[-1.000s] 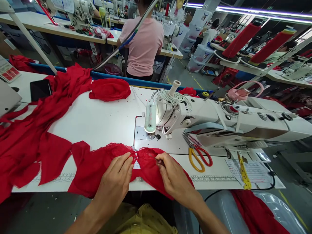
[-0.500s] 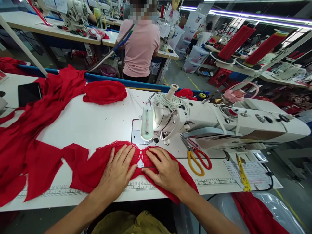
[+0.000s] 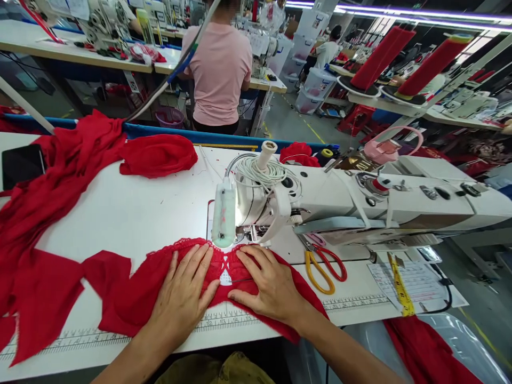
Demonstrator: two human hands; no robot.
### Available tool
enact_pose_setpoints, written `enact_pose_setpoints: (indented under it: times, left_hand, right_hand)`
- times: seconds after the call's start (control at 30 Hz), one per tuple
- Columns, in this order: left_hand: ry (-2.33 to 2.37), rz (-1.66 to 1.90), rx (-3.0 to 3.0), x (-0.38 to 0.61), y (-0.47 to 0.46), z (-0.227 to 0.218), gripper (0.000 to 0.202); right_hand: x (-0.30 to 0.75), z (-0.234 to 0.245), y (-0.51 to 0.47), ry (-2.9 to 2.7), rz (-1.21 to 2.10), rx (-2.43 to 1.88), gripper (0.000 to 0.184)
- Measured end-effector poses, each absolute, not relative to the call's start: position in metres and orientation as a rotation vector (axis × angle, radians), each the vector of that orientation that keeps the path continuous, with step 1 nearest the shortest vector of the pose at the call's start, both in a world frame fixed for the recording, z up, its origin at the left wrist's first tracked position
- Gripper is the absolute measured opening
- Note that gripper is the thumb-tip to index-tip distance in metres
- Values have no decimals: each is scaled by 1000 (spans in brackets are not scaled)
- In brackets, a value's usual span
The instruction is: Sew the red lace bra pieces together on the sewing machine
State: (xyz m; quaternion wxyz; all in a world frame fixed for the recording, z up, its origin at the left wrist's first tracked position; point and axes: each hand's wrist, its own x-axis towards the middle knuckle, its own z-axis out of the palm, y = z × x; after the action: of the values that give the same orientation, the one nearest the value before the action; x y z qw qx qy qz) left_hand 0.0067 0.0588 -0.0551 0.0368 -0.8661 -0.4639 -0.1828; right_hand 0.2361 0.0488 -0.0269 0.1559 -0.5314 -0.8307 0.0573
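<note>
A red lace garment piece (image 3: 136, 288) lies on the white sewing table (image 3: 132, 213), its centre just in front of the needle area of the white sewing machine (image 3: 320, 202). My left hand (image 3: 182, 293) rests flat on the left half of the piece, fingers spread. Flat as well, my right hand (image 3: 270, 285) presses on the right half. Between my fingertips a small white spot at the centre of the lace shows. Neither hand grips anything.
Yellow-and-red scissors (image 3: 322, 264) lie right of my right hand. A yellow tape measure (image 3: 400, 288) hangs at the table's right edge. Loose red fabric (image 3: 52, 186) is heaped along the left. A person in a pink shirt (image 3: 218, 69) sits ahead, back turned.
My hands went from pinching the lace centre to lying flat on it, and slid the piece forward until it sits just under the machine head. The view shifted closer to the machine.
</note>
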Motion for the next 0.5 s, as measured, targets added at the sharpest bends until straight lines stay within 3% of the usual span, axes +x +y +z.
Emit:
enact_pose_setpoints:
  times: [0.5]
  left_hand:
    - [-1394,-497,-2665,4,61,-56,56]
  right_hand:
    - [239,-30,49,-2440,98,-1548,81]
